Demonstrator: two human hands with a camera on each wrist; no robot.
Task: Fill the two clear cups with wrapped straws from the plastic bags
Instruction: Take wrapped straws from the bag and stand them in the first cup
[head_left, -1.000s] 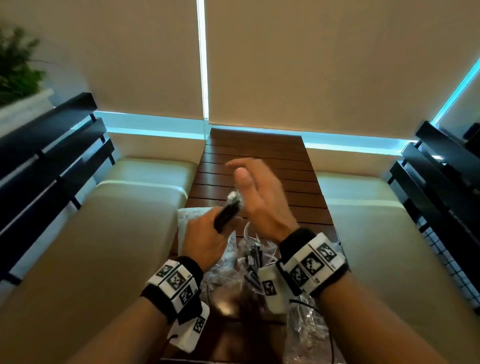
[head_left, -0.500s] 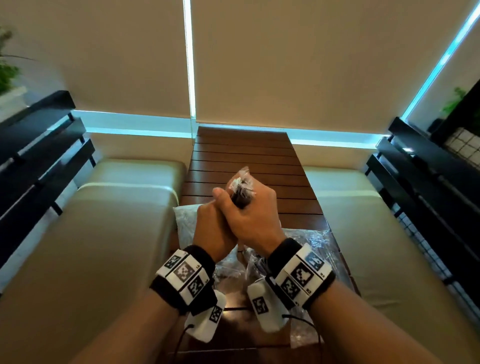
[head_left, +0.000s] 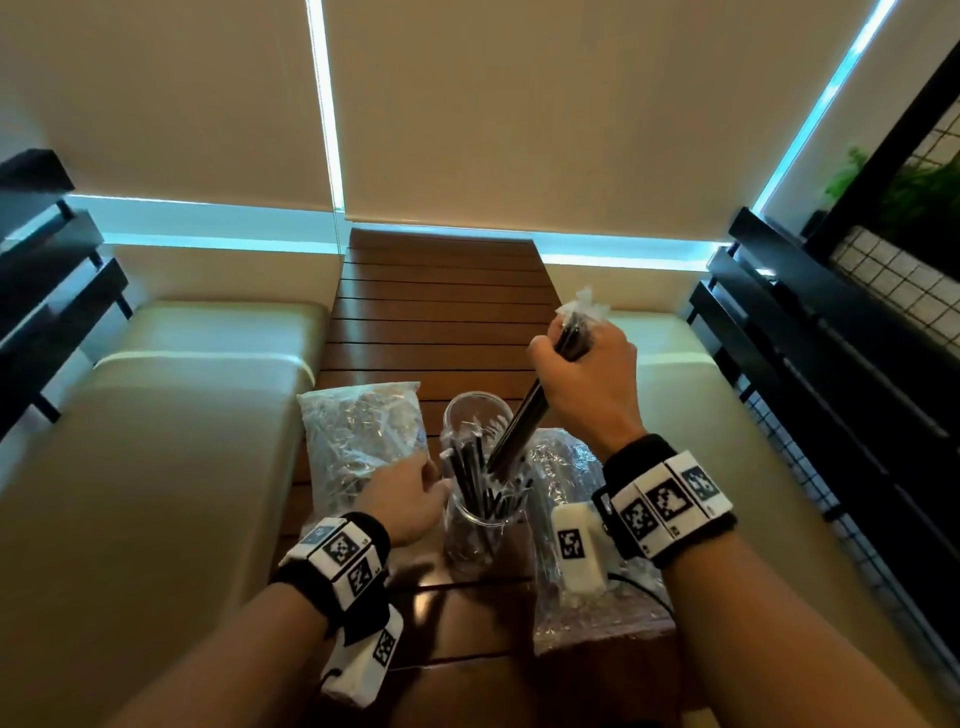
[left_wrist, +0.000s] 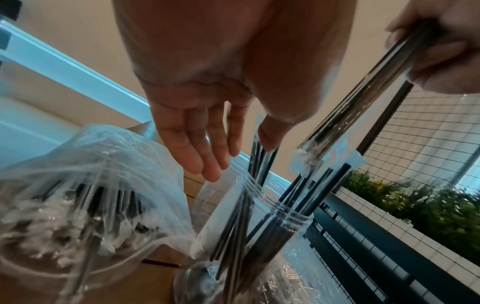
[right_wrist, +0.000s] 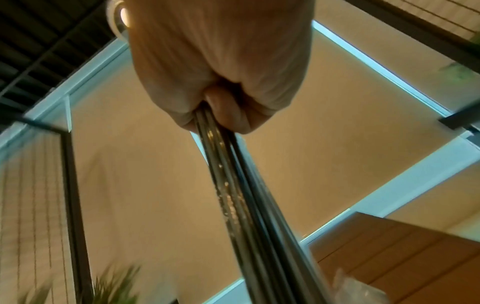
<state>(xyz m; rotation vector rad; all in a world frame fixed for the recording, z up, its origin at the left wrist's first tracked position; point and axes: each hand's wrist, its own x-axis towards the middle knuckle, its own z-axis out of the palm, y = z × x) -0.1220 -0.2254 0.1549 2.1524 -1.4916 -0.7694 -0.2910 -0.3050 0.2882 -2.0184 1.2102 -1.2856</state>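
Observation:
My right hand (head_left: 584, 366) grips a bundle of black wrapped straws (head_left: 524, 415), tilted so its lower end hangs over the near clear cup (head_left: 480, 525). That cup holds several straws. A second clear cup (head_left: 467, 415) stands just behind it. My left hand (head_left: 413, 493) is beside the near cup with straight fingers (left_wrist: 197, 148), and its thumb (left_wrist: 270, 133) is by the tops of the standing straws. In the right wrist view my fist (right_wrist: 221, 82) is wrapped round the bundle (right_wrist: 233, 185).
A plastic bag of straws (head_left: 358, 431) lies left of the cups on the slatted wooden table (head_left: 441, 301). Another plastic bag (head_left: 571, 587) lies to the right under my right wrist. Beige benches flank the table, with black rails beyond them.
Both hands held the bundle together in front of me. Now my left hand has let go and dropped beside the cup, and my right hand has carried the bundle right and tipped it down toward the cup.

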